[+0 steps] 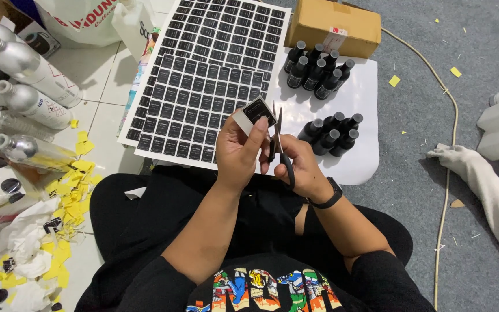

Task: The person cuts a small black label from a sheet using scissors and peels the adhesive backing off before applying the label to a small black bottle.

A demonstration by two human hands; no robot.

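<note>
My left hand (237, 151) pinches a small black label on white backing (254, 112) between thumb and fingers, held up over my lap. My right hand (297, 163) grips black scissors (278, 141), blades pointing up right beside the label's right edge. Below and behind the hands lie sheets of black labels (200, 98) in rows. Two groups of small dark bottles with black caps (317, 68) (330, 134) stand on a white sheet (359, 98) to the right.
A cardboard box (333, 26) sits at the top. Silver metal bottles (30, 86) lie at the left on the tiles, with yellow paper scraps (70, 196) and crumpled white paper. A cord (451, 133) runs across the grey carpet; another person's white-sleeved limb (492, 190) is at the right.
</note>
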